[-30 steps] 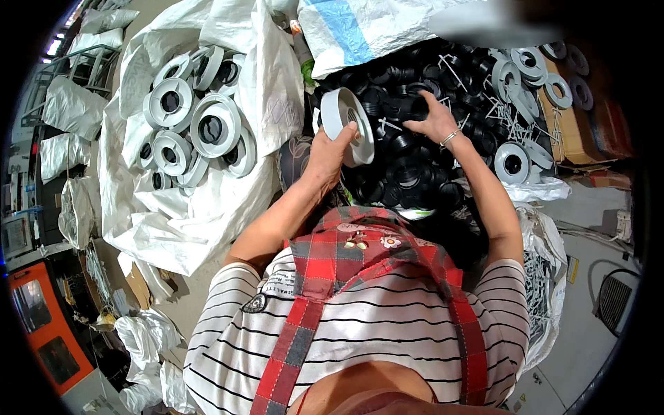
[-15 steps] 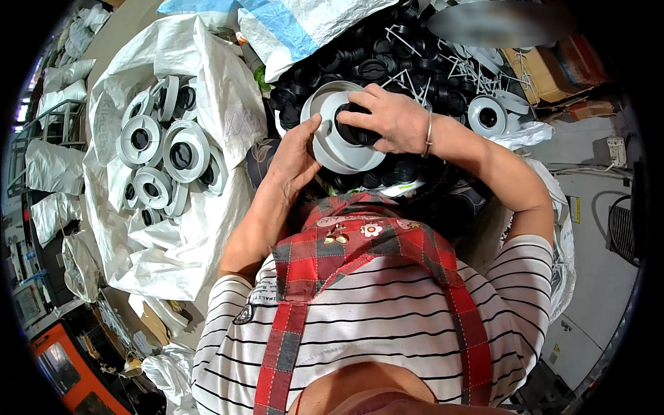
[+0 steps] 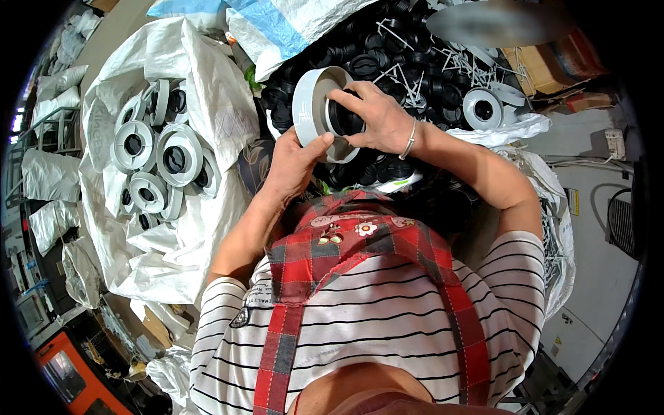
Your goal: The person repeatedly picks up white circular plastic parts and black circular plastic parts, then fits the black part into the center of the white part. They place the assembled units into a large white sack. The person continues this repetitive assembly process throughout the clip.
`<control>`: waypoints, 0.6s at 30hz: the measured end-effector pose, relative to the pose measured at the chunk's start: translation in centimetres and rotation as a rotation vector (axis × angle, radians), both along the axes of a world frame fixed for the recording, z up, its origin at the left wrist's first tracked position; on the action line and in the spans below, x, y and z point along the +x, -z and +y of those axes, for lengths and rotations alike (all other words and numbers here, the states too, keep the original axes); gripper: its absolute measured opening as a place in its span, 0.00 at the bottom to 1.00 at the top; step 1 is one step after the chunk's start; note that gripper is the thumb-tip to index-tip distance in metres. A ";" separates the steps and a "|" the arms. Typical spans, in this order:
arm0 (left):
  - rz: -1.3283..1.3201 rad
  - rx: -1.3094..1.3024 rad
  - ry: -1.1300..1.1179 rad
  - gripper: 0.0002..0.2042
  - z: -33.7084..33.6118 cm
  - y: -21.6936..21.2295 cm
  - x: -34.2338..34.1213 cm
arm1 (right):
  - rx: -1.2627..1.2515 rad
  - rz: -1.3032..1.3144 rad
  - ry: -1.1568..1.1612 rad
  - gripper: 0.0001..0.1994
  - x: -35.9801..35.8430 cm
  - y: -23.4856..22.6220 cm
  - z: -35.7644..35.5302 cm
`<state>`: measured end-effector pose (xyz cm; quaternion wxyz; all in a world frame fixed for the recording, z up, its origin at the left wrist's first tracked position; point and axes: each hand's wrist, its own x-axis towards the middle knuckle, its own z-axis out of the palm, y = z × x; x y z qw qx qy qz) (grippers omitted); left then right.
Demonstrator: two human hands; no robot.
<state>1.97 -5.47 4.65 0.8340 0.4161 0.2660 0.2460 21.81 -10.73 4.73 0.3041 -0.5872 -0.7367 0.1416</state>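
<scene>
Between my hands is a round grey plastic flanged ring (image 3: pixel 310 104), tilted so that its outer wall faces left. My left hand (image 3: pixel 299 160) grips its lower left rim, thumb on the near edge. Fingers of my right hand (image 3: pixel 382 119) are wrapped round a black round cap (image 3: pixel 344 117) at the ring's centre. Whether the cap is fully seated I cannot tell. Beneath and beyond lies a heap of black caps (image 3: pixel 366 66). Thin grey plastic rods (image 3: pixel 408 86) lie scattered over the heap.
On the left, a large white woven sack (image 3: pixel 228 104) holds several grey rings with black centres (image 3: pixel 175 159). Another grey ring (image 3: pixel 483 109) lies right of the heap. A white and blue sack (image 3: pixel 277 28) is at the back, with cardboard (image 3: pixel 536 72) at the far right.
The grey ring has turned from facing up to standing tilted, its side wall now showing. Both hands have shifted slightly with it, still holding ring and cap.
</scene>
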 end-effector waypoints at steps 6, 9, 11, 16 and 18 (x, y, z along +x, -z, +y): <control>-0.028 -0.104 0.051 0.18 0.8 -0.1 0.5 | 0.140 -0.040 -0.115 0.35 1.2 0.0 -0.5; 0.039 -0.098 0.017 0.21 0.2 -0.5 0.7 | 0.036 -0.060 -0.160 0.33 1.6 0.2 -0.9; 0.069 0.061 -0.035 0.20 -0.7 -0.3 1.2 | -0.040 0.079 0.147 0.30 0.2 0.5 -1.1; 0.333 0.936 -0.140 0.15 -0.4 1.1 -0.4 | -0.926 1.392 0.079 0.37 3.0 -0.2 -0.3; 0.263 1.014 -0.508 0.11 0.9 0.6 -1.0 | -0.835 1.141 0.130 0.43 6.5 0.6 -0.4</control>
